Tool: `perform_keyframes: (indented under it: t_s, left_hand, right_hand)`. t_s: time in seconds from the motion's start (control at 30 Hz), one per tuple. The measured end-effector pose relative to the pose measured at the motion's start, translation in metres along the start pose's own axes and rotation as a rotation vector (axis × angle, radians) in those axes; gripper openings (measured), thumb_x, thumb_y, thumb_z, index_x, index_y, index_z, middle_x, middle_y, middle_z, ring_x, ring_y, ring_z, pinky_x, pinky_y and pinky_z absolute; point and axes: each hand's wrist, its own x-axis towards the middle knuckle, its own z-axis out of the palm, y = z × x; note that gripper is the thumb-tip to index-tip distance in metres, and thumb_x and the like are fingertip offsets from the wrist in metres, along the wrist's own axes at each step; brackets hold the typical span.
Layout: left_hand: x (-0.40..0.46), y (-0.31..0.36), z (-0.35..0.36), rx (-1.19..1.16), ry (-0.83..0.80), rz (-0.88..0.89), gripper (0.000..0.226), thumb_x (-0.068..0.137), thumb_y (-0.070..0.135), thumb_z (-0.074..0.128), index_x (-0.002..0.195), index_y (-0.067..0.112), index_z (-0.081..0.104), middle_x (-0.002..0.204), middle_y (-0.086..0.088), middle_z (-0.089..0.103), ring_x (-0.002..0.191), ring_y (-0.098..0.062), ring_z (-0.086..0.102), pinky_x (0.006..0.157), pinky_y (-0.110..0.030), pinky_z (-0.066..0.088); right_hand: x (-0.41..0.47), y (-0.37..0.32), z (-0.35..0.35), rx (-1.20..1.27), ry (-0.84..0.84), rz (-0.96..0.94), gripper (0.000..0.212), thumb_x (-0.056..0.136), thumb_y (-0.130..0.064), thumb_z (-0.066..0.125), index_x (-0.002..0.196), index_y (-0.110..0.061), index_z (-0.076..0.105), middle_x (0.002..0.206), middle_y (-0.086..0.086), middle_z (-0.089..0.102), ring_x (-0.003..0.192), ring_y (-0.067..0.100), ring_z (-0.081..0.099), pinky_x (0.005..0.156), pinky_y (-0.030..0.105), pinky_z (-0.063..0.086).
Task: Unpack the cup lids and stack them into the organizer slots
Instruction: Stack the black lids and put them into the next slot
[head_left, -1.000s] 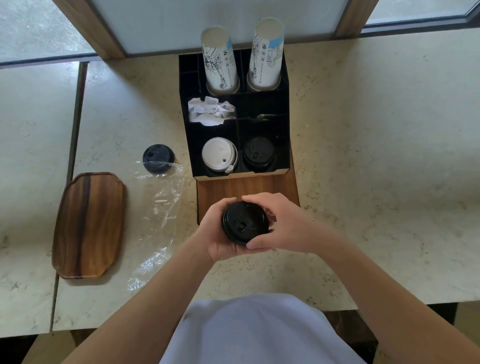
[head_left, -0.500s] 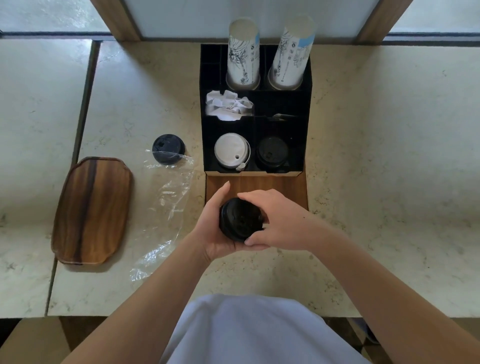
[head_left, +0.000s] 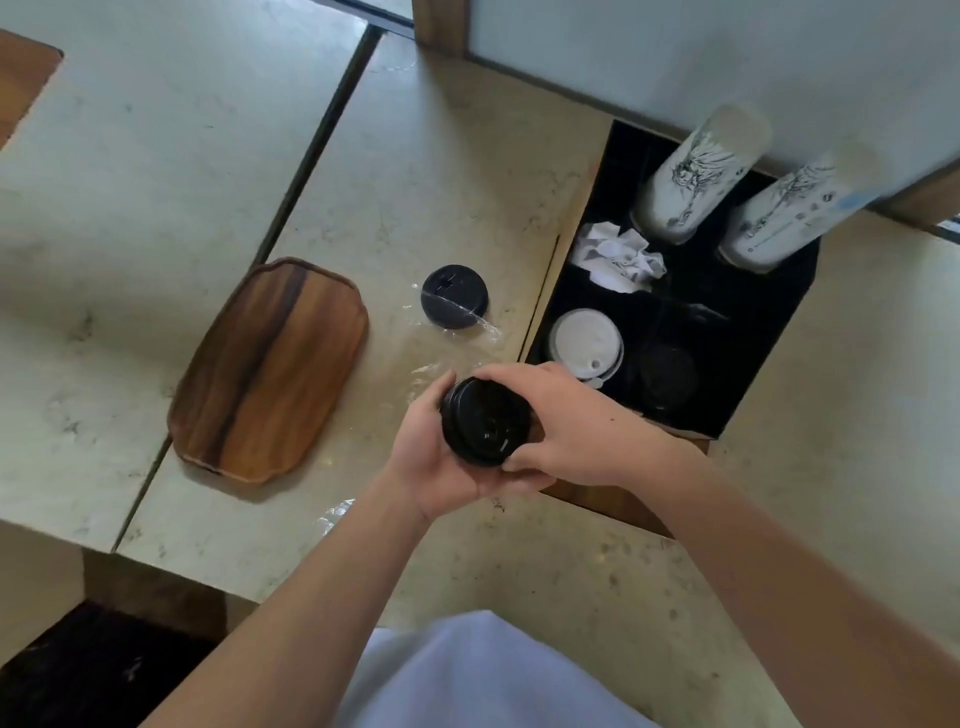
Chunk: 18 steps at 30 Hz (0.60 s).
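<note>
A stack of black cup lids (head_left: 485, 426) is held above the counter by both hands. My left hand (head_left: 431, 457) cups it from below and the left, and my right hand (head_left: 566, 421) grips it from the right. The black organizer (head_left: 769, 332) stands to the right, with white lids (head_left: 586, 343) in its front left slot and black lids (head_left: 665, 376) in its front right slot. Another stack of black lids (head_left: 454, 304) lies on the counter at the mouth of a clear plastic bag (head_left: 415, 374).
A wooden tray (head_left: 270, 369) lies on the counter to the left. Two stacks of printed paper cups (head_left: 696, 176) (head_left: 789, 213) stand in the organizer's back slots, and crumpled white paper (head_left: 621, 260) fills the middle left slot. A wooden board (head_left: 613, 499) sits under the organizer's front.
The view has swung to the left and tilted, so the organizer now sits to the right. Both hands still hold the black lid stack, now tilted on its side.
</note>
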Motion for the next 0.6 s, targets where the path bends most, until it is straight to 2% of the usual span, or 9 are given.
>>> perform_keyframes:
  t_s: [0.07,0.17,0.3,0.4,0.5,0.6]
  left_hand:
    - [0.000,0.004,0.003,0.003,-0.015,0.061,0.065,0.098,0.058,0.040,0.135,0.010,0.064,0.138,-0.022,0.061,0.127,-0.042,0.059,0.101,-0.061,0.045]
    - [0.000,0.003,0.011,0.034,-0.052,0.204,0.058,0.101,0.045,0.042,0.135,0.002,0.061,0.134,-0.023,0.061,0.126,-0.039,0.059,0.102,-0.051,0.047]
    - [-0.002,-0.003,0.020,0.110,-0.064,0.291,0.049,0.105,0.037,0.041,0.147,0.016,0.051,0.146,-0.020,0.054,0.136,-0.040,0.051,0.103,-0.058,0.045]
    - [-0.003,-0.008,0.024,0.274,-0.047,0.340,0.050,0.104,0.041,0.044,0.148,0.017,0.049,0.150,-0.020,0.050,0.140,-0.039,0.047,0.108,-0.060,0.042]
    - [-0.005,-0.012,0.030,0.340,-0.047,0.362,0.056,0.100,0.047,0.054,0.147,0.017,0.050,0.147,-0.019,0.053,0.137,-0.038,0.051,0.102,-0.061,0.047]
    - [-0.003,-0.016,0.030,0.349,-0.015,0.336,0.058,0.101,0.051,0.051,0.148,0.017,0.048,0.149,-0.019,0.051,0.138,-0.040,0.048,0.106,-0.067,0.041]
  right_hand:
    - [0.002,0.001,0.003,0.085,0.035,0.025,0.087,0.069,-0.038,0.083,0.144,-0.043,0.037,0.129,-0.024,0.055,0.119,0.007,0.050,0.101,0.034,0.049]
    - [-0.003,0.005,0.009,0.207,0.160,0.045,0.086,0.067,-0.039,0.085,0.140,-0.045,0.041,0.123,-0.026,0.058,0.114,-0.006,0.055,0.091,0.015,0.048]
    - [-0.022,0.004,0.013,0.290,0.324,0.047,0.087,0.068,-0.039,0.087,0.132,-0.065,0.035,0.126,-0.040,0.052,0.119,-0.015,0.049,0.084,-0.004,0.039]
    - [-0.036,0.002,0.016,0.268,0.355,0.065,0.087,0.070,-0.047,0.085,0.137,-0.064,0.031,0.131,-0.038,0.050,0.122,-0.013,0.047,0.081,0.000,0.044]
    - [-0.046,0.005,0.016,0.140,0.371,0.072,0.089,0.073,-0.058,0.078,0.145,-0.059,0.026,0.137,-0.041,0.042,0.129,-0.010,0.041,0.098,0.015,0.039]
    - [-0.053,0.006,0.014,0.075,0.364,0.090,0.092,0.076,-0.059,0.076,0.152,-0.046,0.025,0.145,-0.032,0.039,0.134,-0.005,0.036,0.108,0.025,0.038]
